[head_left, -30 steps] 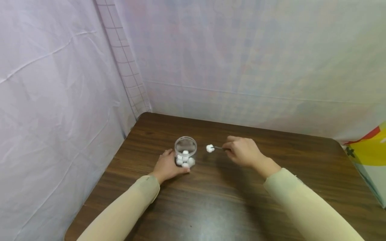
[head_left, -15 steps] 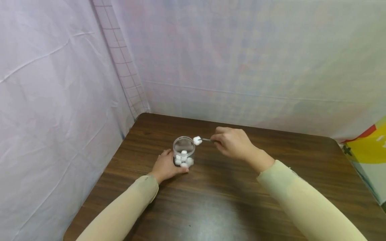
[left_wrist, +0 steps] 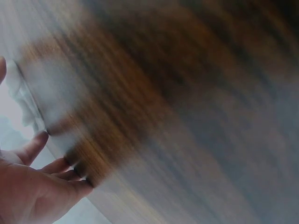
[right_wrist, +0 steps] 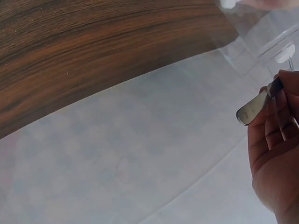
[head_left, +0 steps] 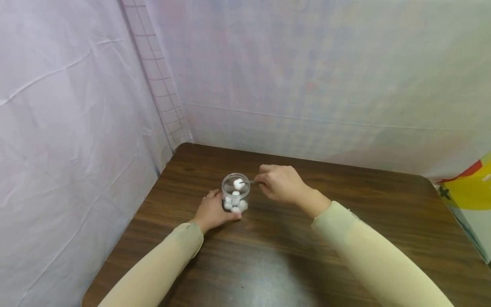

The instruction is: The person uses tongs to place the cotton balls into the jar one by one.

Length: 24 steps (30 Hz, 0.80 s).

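Note:
My left hand [head_left: 212, 213] holds a clear round jar [head_left: 235, 175] upright on the table, thumb and fingers around its lower wall. White cotton balls [head_left: 235, 204] lie in the bottom. My right hand [head_left: 281, 183] grips a slim metal piece of cutlery [head_left: 250, 182] and carries one cotton ball [head_left: 239, 184] at its tip, within the jar's mouth as seen from above. The right wrist view shows the cutlery's flat, rounded handle end [right_wrist: 252, 109] sticking out of the fist. Its head is mostly hidden by the cotton. In the left wrist view, left-hand fingers [left_wrist: 60, 165] stand beside the jar.
The dark brown wooden table [head_left: 345, 238] has rounded corners at the back. Pale cloth [head_left: 326, 85] hangs behind it and along the left side. Something yellow and red [head_left: 469, 183] stands at the far right edge.
My right hand has moved left with the cutlery, bringing the cotton ball from beside the jar, past its rim, to the jar's mouth. My left hand keeps holding the jar in place.

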Each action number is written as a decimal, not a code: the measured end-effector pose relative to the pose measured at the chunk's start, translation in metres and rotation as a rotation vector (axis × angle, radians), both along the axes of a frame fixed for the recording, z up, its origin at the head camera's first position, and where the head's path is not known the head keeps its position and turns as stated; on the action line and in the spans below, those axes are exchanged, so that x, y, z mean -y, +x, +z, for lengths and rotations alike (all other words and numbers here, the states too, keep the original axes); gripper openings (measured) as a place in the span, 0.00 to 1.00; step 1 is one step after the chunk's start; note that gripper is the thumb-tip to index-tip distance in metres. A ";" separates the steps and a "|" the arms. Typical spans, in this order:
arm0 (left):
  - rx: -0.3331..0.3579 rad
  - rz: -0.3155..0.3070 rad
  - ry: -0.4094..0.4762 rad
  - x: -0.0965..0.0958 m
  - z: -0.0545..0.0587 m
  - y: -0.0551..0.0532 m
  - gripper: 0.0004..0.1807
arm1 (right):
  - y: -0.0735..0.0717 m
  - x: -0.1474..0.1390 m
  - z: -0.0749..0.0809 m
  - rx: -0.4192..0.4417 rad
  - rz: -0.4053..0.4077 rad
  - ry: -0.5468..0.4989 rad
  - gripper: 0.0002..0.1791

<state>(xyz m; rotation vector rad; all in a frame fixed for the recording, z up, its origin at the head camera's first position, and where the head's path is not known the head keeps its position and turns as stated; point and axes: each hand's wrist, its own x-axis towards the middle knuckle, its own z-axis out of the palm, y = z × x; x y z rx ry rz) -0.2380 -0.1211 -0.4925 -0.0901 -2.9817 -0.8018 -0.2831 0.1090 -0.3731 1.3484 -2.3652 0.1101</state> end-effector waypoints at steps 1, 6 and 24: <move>-0.002 -0.002 -0.001 0.000 0.000 0.000 0.53 | 0.000 0.000 -0.001 0.001 0.002 0.002 0.08; -0.002 -0.005 -0.003 -0.001 0.001 0.001 0.53 | 0.000 0.000 -0.002 -0.008 0.008 0.002 0.08; 0.032 -0.014 0.009 -0.001 0.005 0.002 0.54 | 0.004 -0.029 -0.002 -0.029 -0.014 -0.039 0.08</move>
